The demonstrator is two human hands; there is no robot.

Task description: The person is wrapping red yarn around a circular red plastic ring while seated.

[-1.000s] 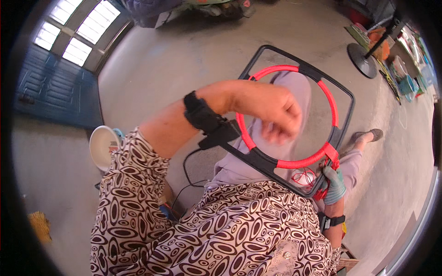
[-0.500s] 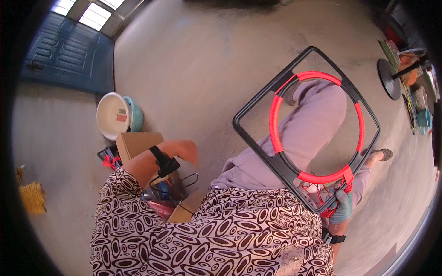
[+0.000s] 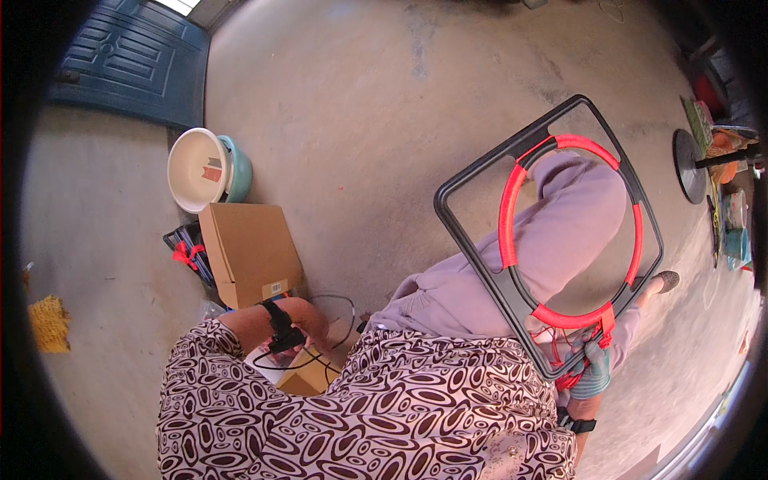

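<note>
My right hand (image 3: 590,366), in a grey-teal striped glove, grips the lower corner of a black square frame (image 3: 474,254). An inner ring of the frame is wrapped in stretches of red cord (image 3: 507,224). Loose red strands hang about the gloved fingers. The frame stands tilted over my legs in light purple trousers. My left hand (image 3: 314,322), with a black strap at its wrist, reaches down at my left side. Its fingers are hidden from view. Beneath it lies an open cardboard box (image 3: 306,378), and a thin black cable (image 3: 352,312) loops beside it.
Left of me stand a closed cardboard box (image 3: 254,248), a black bundle tied with red ribbon (image 3: 190,254), a cream basin (image 3: 192,180) and a teal basin (image 3: 240,170). A yellow woven piece (image 3: 48,324) lies farther left. A round black stand base (image 3: 686,166) is at right.
My left hand has moved down and slightly left, toward the open box. The view has shifted; the frame appears a little farther right, still in my right hand.
</note>
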